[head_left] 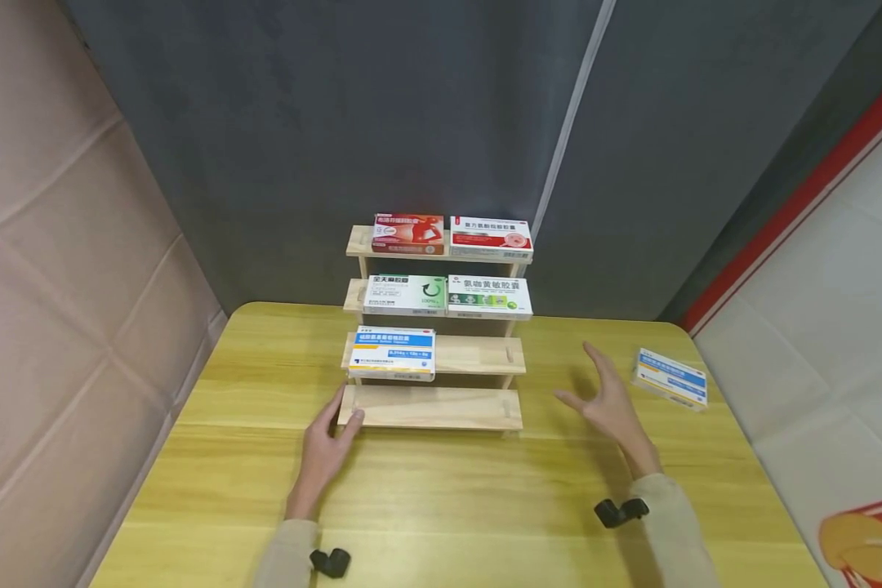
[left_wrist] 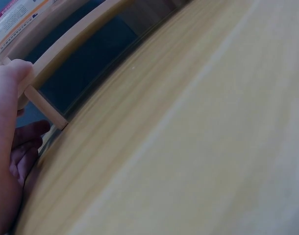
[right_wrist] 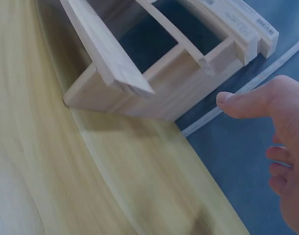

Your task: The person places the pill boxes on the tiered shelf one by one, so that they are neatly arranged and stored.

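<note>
A stepped wooden display rack (head_left: pixel 441 407) stands on the table with its tiers rising toward the back. My left hand (head_left: pixel 323 453) grips the left end of its lowest tier. In the left wrist view the thumb (left_wrist: pixel 19 71) lies on the tier's edge and the other fingers (left_wrist: pixel 29 144) are lower, beside the rack's leg. My right hand (head_left: pixel 617 412) hovers over the table right of the rack, thumb and index finger spread, holding nothing. Nearest to it lies a blue-and-white medicine box (head_left: pixel 671 378). A matching medicine box (head_left: pixel 392 351) sits on the left of the second-lowest tier.
The top tier bears a red medicine box (head_left: pixel 408 234) and a red-and-white one (head_left: pixel 490 238). Below them are two green-and-white boxes (head_left: pixel 404 295). A dark grey panel (head_left: pixel 301 163) rises behind the table (head_left: pixel 441 506), with light walls on both sides.
</note>
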Demonstrator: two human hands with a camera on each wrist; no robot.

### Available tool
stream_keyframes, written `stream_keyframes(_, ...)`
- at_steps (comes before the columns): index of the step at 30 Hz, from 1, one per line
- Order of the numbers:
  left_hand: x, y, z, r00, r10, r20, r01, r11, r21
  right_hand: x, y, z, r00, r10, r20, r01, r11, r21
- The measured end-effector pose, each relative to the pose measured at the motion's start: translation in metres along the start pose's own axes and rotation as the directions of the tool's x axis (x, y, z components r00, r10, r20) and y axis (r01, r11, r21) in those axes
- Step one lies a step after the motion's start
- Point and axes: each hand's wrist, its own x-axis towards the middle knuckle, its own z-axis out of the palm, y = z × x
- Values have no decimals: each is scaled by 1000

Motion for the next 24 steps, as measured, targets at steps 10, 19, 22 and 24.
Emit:
stream_keyframes(10, 0, 2, 0, 1000, -9, 7, 9, 1000, -17, -1, 18, -7, 998, -9, -55, 8, 1000, -16)
stream_keyframes(19, 0, 4, -1, 1000, -12, 5, 12, 1000, -13, -2, 33, -17, 997, 48, -56, -47, 999, 10)
stream_keyframes(22, 0, 3, 0, 1000, -18, 2, 18, 1000, -7, -2, 40, -21, 997, 61, -49, -61, 998, 14)
stream_keyframes(24, 0, 3, 1, 1000, -21, 2, 21, 1000, -2, -3, 45, -23, 996, 70, -48, -70, 998, 5)
